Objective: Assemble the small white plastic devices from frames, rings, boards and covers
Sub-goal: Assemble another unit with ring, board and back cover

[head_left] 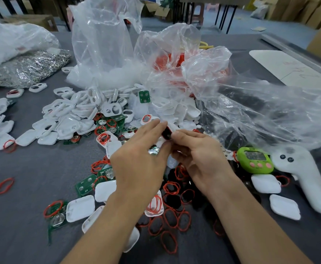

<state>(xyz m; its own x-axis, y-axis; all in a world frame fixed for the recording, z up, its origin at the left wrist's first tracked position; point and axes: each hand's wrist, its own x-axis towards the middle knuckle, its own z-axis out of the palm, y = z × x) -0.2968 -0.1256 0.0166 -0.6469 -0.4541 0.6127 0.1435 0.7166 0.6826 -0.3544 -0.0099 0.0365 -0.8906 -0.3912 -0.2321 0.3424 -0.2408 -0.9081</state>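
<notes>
1. head view: a small device [166, 133] is held at centre, above the table [31, 168].
2. it is pinched by the curled right hand [197, 151]; the left hand [140, 162] is laid nearly straight against it, grip unclear.
3. its long axis is tilted up-left; both hands are equally near.

Left hand [136, 164] fingers extended, right hand [199, 155] pinching
</notes>
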